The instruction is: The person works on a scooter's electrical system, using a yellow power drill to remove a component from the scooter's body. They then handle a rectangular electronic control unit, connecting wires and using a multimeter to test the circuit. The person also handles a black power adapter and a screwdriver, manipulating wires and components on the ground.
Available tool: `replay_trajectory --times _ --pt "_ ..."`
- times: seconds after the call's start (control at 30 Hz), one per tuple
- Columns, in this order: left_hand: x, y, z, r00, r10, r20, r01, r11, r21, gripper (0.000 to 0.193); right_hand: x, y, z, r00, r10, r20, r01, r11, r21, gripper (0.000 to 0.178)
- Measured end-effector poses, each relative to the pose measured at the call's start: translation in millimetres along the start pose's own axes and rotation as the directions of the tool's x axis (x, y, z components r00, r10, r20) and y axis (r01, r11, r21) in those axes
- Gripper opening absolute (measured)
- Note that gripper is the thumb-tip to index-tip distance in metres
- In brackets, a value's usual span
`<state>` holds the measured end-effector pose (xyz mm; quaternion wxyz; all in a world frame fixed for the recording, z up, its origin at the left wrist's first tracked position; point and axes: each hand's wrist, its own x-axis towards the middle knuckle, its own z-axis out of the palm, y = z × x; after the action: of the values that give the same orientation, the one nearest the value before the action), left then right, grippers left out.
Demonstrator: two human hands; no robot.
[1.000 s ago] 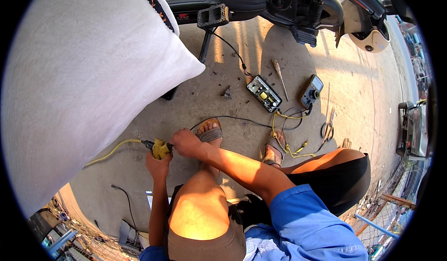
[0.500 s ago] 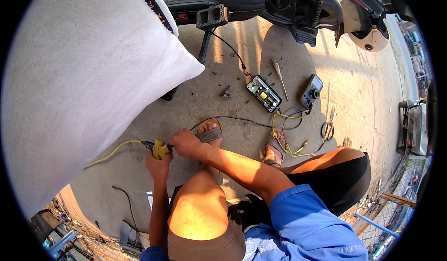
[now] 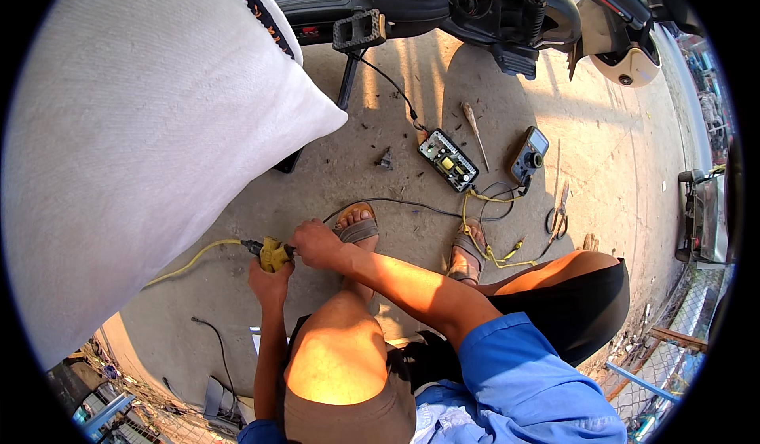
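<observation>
My left hand (image 3: pixel 269 279) is closed around a yellow extension socket (image 3: pixel 274 256), low over the ground at left. From its far-left end, by a dark fitting (image 3: pixel 252 247), a yellow cable (image 3: pixel 194 256) runs off to the left. My right hand (image 3: pixel 315 244) grips a black plug (image 3: pixel 289 251) against the socket's right side; its fingers hide most of the plug. A black cord (image 3: pixel 396 199) stretches from near my right hand toward an opened charger (image 3: pixel 448 161) whose circuit board shows. How deep the plug sits in the socket I cannot tell.
Beyond my sandalled feet lie a screwdriver (image 3: pixel 474 131), a multimeter (image 3: pixel 529 157), scissors (image 3: pixel 557 216) and yellow wires (image 3: pixel 492 256). A motorbike (image 3: pixel 404 5) stands along the far side. White cloth (image 3: pixel 166 127) covers the left. A loose black cable (image 3: pixel 218 337) lies near left.
</observation>
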<state>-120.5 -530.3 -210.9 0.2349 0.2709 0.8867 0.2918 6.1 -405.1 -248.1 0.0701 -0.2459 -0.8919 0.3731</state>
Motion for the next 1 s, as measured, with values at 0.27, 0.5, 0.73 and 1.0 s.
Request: replay_trajectory --times 0.27,0.5,0.73,1.0 --pt "-0.5 3.3 -0.3 1.000 0.015 -0.009 -0.015 1.000 0.016 0.054 0.3 -0.2 -1.6 1.000 0.013 0.002 -0.013 1.000 0.002 0.011" --pt "0.7 -0.7 1.0 1.000 0.018 -0.003 -0.018 1.000 0.006 0.054 -0.8 -0.6 -2.0 1.000 0.008 -0.001 -0.008 1.000 -0.009 0.011" --pt "2.3 -7.4 1.7 1.000 0.028 -0.002 -0.028 1.000 0.009 0.054 -0.8 -3.8 -4.0 1.000 0.018 -0.006 -0.018 1.000 -0.011 0.012" --pt "2.8 -8.5 2.8 1.000 0.015 -0.003 -0.015 0.999 0.033 0.055 -0.4 -0.5 -1.6 1.000 0.003 -0.005 -0.003 1.000 0.004 0.010"
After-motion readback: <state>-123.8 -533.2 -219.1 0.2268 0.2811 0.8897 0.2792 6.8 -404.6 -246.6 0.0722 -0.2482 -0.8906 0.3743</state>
